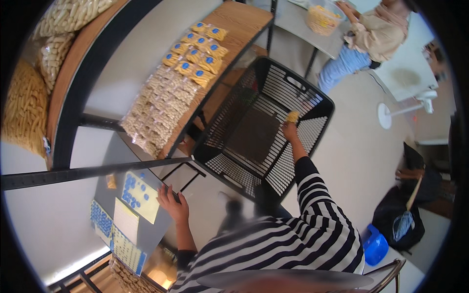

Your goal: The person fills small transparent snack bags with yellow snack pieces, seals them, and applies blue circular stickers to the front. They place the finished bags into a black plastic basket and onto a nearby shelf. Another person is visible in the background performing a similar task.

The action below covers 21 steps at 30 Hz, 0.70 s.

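My right hand (pixel 290 131) reaches into a large black slatted plastic crate (pixel 269 60) and holds a small bag of yellow snacks (pixel 292 117) near the crate's right side. At the edge of a grey table (pixel 161 219), my left hand (pixel 175 205) has its fingers spread, beside a dark object too hidden to name. By it lies a yellow sheet with round blue stickers (pixel 152 208). More sticker sheets (pixel 128 247) and a pale sheet (pixel 125 221) lie beyond. A small orange-yellow packet (pixel 111 181) rests near the table's far edge.
A wooden shelf (pixel 238 16) bears rows of blue-stickered yellow bags (pixel 194 55) and plain bags (pixel 161 102). Big snack bags (pixel 25 110) fill the upper left shelf. Another person (pixel 377 33) stands at a table with a clear tub (pixel 322 20). A blue plastic container (pixel 375 247) is lower right.
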Motion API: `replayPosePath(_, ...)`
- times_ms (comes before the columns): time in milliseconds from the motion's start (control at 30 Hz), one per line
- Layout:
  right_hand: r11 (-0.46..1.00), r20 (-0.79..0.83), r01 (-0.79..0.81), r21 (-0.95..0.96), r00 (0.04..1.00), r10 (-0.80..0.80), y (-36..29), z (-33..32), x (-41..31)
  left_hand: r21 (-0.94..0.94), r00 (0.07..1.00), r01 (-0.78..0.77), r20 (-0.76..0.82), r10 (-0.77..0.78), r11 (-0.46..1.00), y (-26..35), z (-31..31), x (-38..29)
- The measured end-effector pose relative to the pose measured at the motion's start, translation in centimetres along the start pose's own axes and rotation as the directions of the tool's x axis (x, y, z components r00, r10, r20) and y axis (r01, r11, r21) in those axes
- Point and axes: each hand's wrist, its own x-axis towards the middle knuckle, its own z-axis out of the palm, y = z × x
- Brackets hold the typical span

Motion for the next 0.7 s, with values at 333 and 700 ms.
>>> replayPosePath(333, 0.978, -0.016, -0.192, -0.08, 0.981, 0.191, 5.8, 2.5, 9.2, 0.037, 0.993, 0.107, 0.051, -0.109, 0.994, 1.3, -0.7, 0.4)
replayPosePath(700, 0.988, -0.051, -0.043, -0.15, 0.998, 0.036, 2.9, 2.2, 7.6, 0.018, 0.985, 0.139, 0.1, -0.141, 0.99, 1.3, -0.8, 0.5)
